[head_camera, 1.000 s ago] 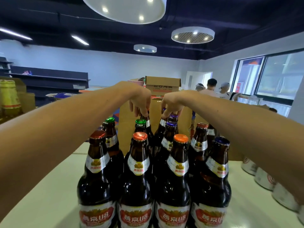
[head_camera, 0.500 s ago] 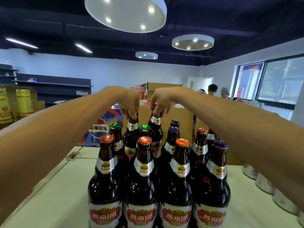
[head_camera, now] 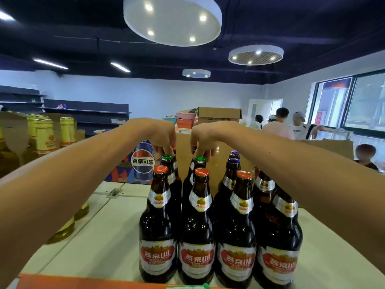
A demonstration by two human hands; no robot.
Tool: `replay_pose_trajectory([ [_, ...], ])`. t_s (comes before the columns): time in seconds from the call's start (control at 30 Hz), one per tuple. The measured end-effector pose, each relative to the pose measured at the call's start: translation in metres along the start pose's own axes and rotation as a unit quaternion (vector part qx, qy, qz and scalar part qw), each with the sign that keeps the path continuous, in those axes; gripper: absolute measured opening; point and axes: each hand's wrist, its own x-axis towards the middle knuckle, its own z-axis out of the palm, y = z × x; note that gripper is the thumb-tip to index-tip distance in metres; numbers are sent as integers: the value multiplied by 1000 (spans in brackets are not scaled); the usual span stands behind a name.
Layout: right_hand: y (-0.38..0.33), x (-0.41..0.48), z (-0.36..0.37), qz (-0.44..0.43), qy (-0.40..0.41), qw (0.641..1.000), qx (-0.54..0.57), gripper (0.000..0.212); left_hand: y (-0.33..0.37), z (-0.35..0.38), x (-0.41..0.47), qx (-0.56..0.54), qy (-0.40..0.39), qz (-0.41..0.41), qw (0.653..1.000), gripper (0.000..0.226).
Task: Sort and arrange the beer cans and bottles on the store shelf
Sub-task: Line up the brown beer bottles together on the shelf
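The step in hand looks like setting the back row of the block of brown beer bottles (head_camera: 196,226) on the white shelf (head_camera: 108,236). The left grip (head_camera: 164,140) reaches over the block, fingers curled down and pinching the top of a rear bottle (head_camera: 175,163) just behind a green-capped bottle (head_camera: 167,158). The right grip (head_camera: 203,140) is clamped the same way on the neighbouring rear bottle (head_camera: 190,174). Both caps are hidden under the fingers, and I cannot tell whether the bases touch the shelf. The next move probably calls for settling both upright in line, then lifting clear of the front necks.
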Motion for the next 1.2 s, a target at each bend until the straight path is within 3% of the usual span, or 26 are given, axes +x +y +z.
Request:
replay_pose_trajectory([
  [0.53, 14, -7, 5, 36, -11, 999, 33, 30, -13, 11, 1, -63, 3, 2, 998, 41],
  [0.7, 28, -21, -1, 34, -23, 997, 73, 48, -15, 4, -5, -127, -29, 4, 991, 48],
  [0.83, 42, -34, -3, 65, -21, 997, 18, 57, -23, 18, -9, -183, -43, 5, 982, 47],
  [0.9, 47, -39, -2, 96, -48, 994, -8, 55, -26, 35, -10, -230, -45, 3, 972, 38],
  [1.0, 54, -44, -2, 149, -82, 985, 5, 45, -29, 50, -11, -301, -25, 5, 953, 48],
  [1.2, 58, -47, -3, 154, -84, 983, 56, 35, -33, 48, -11, -294, -22, 11, 955, 34],
])
